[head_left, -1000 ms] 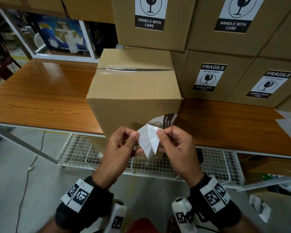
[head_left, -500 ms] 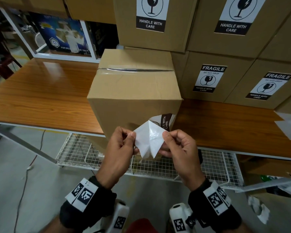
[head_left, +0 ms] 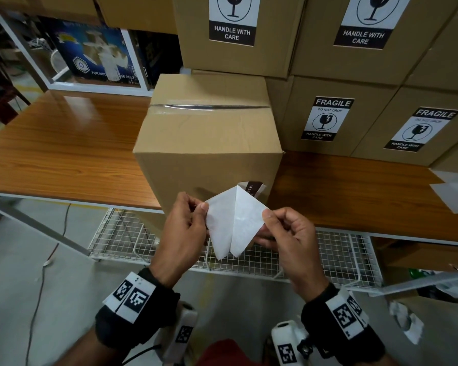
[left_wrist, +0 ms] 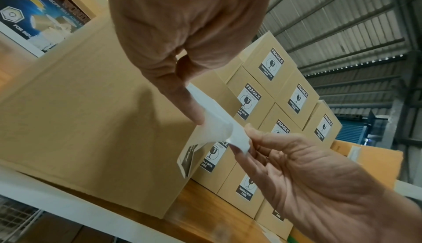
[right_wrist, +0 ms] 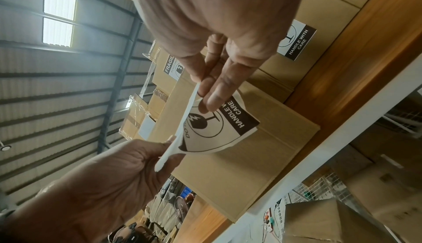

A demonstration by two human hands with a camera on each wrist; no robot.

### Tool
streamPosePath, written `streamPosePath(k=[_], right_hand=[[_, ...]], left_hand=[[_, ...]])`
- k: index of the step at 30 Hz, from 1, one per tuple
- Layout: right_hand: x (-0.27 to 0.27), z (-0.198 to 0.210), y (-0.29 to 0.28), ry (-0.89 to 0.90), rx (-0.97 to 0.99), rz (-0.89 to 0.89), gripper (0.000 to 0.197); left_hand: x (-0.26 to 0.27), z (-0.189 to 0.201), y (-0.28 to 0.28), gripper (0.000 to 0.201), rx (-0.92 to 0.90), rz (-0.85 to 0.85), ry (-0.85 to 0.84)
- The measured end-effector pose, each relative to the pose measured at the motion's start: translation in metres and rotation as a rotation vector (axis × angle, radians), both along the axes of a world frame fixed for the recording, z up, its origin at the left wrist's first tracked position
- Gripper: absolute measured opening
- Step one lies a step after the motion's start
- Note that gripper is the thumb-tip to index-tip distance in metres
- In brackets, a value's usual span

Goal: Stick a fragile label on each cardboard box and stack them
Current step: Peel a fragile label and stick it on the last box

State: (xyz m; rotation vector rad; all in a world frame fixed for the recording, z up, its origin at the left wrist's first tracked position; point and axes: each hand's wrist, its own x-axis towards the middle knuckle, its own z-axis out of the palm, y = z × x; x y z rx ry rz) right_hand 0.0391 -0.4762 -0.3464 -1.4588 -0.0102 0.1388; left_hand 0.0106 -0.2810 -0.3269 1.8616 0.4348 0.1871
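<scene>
A plain taped cardboard box [head_left: 209, 143] stands at the front edge of the wooden table, with no label on the faces I see. In front of it I hold a fragile label [head_left: 233, 220], white side toward me, its backing parted into two flaps. My left hand [head_left: 200, 210] pinches the left flap and my right hand [head_left: 267, 215] pinches the right one. The right wrist view shows the label's printed face [right_wrist: 219, 124] turned toward the box [right_wrist: 239, 156], held by the right hand's fingertips [right_wrist: 212, 100]. The left wrist view shows the white paper [left_wrist: 219, 126] stretched between both hands.
Labelled cardboard boxes [head_left: 328, 120] are stacked behind and right of the plain box. Loose white sheets [head_left: 455, 191] lie at the right of the table [head_left: 64, 143]. A wire basket [head_left: 341, 260] hangs under the table edge. Crumpled paper [head_left: 407, 326] lies on the floor.
My hands have drawn apart and the two white flaps have spread wider. The box has not moved.
</scene>
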Motion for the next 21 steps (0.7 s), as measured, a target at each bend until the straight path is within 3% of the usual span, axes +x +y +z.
streamPosePath(k=[4, 10, 13, 18, 21], right_hand=[[-0.001, -0.005, 0.0, 0.034, 0.014, -0.003, 0.021], [0.001, -0.002, 0.0, 0.178, 0.153, 0.098, 0.04], [0.001, -0.001, -0.002, 0.134, 0.141, 0.117, 0.045], [0.002, -0.005, 0.002, 0.002, 0.128, 0.084, 0.02], [0.003, -0.008, -0.001, -0.001, 0.113, 0.057, 0.019]], left_hand=[[0.003, -0.006, -0.002, 0.015, 0.095, 0.021, -0.03], [0.016, -0.008, -0.016, 0.012, 0.228, 0.006, -0.138], [0.021, -0.012, -0.017, 0.011, 0.299, -0.013, -0.187], [0.02, -0.019, -0.024, 0.013, 0.325, -0.029, -0.247], [0.019, -0.02, -0.022, 0.013, 0.309, -0.027, -0.253]])
